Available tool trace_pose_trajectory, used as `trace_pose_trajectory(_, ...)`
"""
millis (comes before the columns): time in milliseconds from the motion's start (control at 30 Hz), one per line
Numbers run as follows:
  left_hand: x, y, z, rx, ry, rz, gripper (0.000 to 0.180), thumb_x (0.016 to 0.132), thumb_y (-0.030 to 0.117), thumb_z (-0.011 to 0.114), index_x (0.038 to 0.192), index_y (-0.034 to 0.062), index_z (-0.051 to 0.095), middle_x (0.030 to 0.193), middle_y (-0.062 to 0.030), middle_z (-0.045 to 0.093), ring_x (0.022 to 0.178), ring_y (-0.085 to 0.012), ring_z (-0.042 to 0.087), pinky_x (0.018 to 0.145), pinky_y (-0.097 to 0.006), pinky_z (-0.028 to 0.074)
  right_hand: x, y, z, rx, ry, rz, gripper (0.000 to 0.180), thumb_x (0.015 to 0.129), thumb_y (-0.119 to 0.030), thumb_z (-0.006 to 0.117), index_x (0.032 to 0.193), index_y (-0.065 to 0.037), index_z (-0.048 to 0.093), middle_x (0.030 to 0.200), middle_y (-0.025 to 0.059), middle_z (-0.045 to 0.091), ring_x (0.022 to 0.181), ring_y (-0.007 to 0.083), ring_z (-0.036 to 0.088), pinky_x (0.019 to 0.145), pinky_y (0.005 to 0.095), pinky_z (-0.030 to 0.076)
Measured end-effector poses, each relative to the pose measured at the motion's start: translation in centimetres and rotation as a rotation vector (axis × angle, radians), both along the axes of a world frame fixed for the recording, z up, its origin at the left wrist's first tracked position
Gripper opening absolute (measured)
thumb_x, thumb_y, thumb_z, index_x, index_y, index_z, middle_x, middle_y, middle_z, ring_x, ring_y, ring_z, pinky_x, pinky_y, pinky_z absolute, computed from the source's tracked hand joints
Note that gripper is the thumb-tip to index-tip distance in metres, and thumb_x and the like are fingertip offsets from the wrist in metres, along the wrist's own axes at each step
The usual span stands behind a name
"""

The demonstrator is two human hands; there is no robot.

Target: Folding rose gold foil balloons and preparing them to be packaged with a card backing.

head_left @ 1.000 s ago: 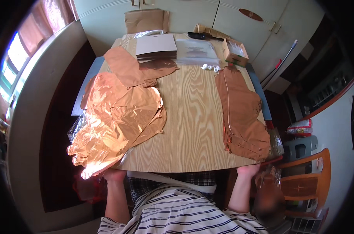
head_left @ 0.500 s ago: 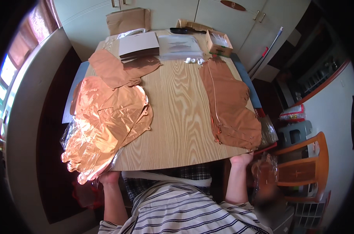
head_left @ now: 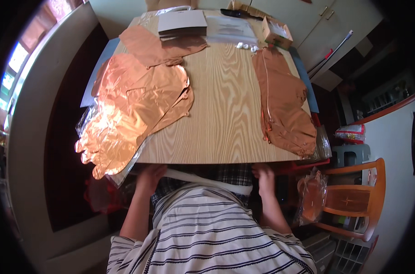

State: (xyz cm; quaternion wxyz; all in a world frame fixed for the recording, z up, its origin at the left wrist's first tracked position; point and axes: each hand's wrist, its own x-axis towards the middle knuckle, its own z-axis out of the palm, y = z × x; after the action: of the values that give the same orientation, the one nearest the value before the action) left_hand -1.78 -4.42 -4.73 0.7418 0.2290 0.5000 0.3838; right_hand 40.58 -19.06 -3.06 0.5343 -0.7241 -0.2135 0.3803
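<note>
My left hand [head_left: 151, 177] is low in the shade at the front edge of the wooden table [head_left: 203, 146], its fingers partly hidden by the edge. My right hand [head_left: 265, 177] is at the same edge farther right, fingers loosely bent and nothing seen in them. A pile of shiny copper-coloured flat foil balloons [head_left: 134, 105] covers the table's left side, overhanging its front corner. Behind them lies a duller copper-coloured flat piece [head_left: 141, 44]. Along the right side lies a stack of matte copper-coloured flat foil pieces [head_left: 285, 109], apart from my right hand.
At the back are a stack of white boards [head_left: 182, 22], clear plastic bags [head_left: 232, 29], small white rolls [head_left: 246, 46] and a cardboard box [head_left: 277, 34]. A wooden chair [head_left: 349, 201] with a plastic-wrapped copper-coloured packet [head_left: 313, 194] stands to my right.
Both hands have moved inward from the table's front corners to below its front edge. The table appears higher in view. The foil pieces keep their places on the table.
</note>
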Motion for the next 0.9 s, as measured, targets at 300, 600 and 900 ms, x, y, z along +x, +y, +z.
trace_pose_trajectory(300,0.7,0.0,3.6,1.234,1.165,-0.9,0.052,0.078,0.042,0.078,0.114,0.0048,0.071,0.145,-0.0179,0.052,0.132,-0.043,0.047,0.109,-0.054,0.04,-7.2,0.5,2.3,0.072,-1.255,0.902,0.031,0.088,-0.031,0.072,0.109,-0.008,0.074,0.125,0.0155,0.067,0.127,0.0351,0.056,0.111,0.0504,0.039)
trace_pose_trajectory(600,-1.8,-5.3,7.4,0.614,0.919,-0.889,0.046,0.08,0.039,0.078,0.109,0.0028,0.074,0.096,-0.0255,0.072,0.094,-0.0418,0.071,0.088,-0.043,0.057,-6.1,-0.6,4.0,-0.082,-0.752,1.029,0.023,0.09,-0.022,0.069,0.105,-0.006,0.073,0.116,0.0136,0.068,0.112,0.0352,0.064,0.101,0.045,0.049)
trace_pose_trajectory(900,-4.0,0.4,2.6,0.642,0.96,-0.864,0.051,0.086,0.03,0.075,0.13,0.0058,0.065,0.127,-0.0219,0.065,0.118,-0.0384,0.063,0.101,-0.044,0.05,-6.3,7.4,16.9,0.156,-0.616,1.206,0.018,0.091,-0.016,0.069,0.102,-0.001,0.072,0.1,0.0153,0.071,0.093,0.0345,0.069,0.083,0.0404,0.055)
